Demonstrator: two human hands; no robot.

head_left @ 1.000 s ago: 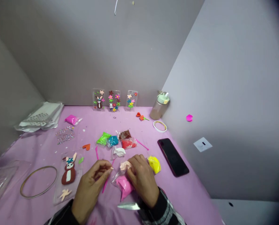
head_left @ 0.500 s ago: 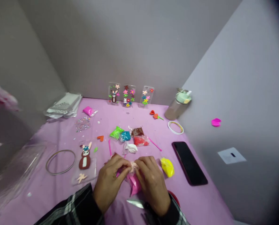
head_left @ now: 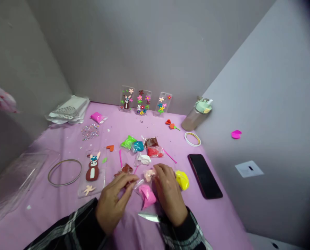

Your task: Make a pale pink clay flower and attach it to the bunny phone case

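Two grips: left hand [head_left: 114,202] curled, cannot tell if holding anything; right hand [head_left: 169,194] half-open, nothing held.
Nearest: steel blade [head_left: 148,217] below right hand, on pink-covered desk [head_left: 217,215].
Between hands: pink clay packet [head_left: 147,195].
Mid: peach clay [head_left: 149,174] just beside right fingertips [head_left: 157,168]; brown clay packet [head_left: 125,169] just beyond left hand; yellow clay [head_left: 182,180] right of right hand.
Far: three decorated clear phone cases [head_left: 144,102] at desk's back edge.

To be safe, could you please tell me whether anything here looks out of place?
A magenta heart-shaped piece sits on the grey side wall, away from the craft pieces on the lilac tablecloth. A bare silver blade lies beside the right hand.
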